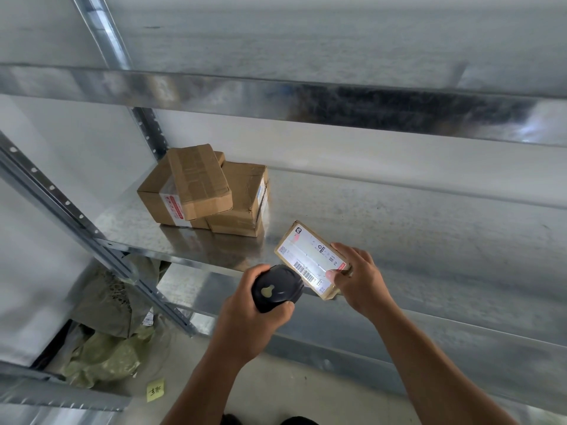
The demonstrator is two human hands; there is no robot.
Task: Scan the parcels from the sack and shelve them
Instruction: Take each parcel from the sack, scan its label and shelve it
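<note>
My right hand [357, 280] holds a small cardboard parcel [306, 256] by its near end, white shipping label facing up, just above the front edge of the metal shelf [399, 228]. My left hand [254, 311] grips a black handheld scanner [276, 291], its head pointing at the barcode on the label, which is lit brightly. Three brown cardboard parcels [202, 191] sit stacked at the left end of the same shelf. The green woven sack [107, 351] lies crumpled on the floor below left.
A metal shelf board [276, 99] runs overhead, and slotted uprights [76, 216] stand at the left. A lower shelf [429, 342] lies below my arms. A yellow sticky note [155, 391] lies on the floor. The shelf surface right of the stack is bare.
</note>
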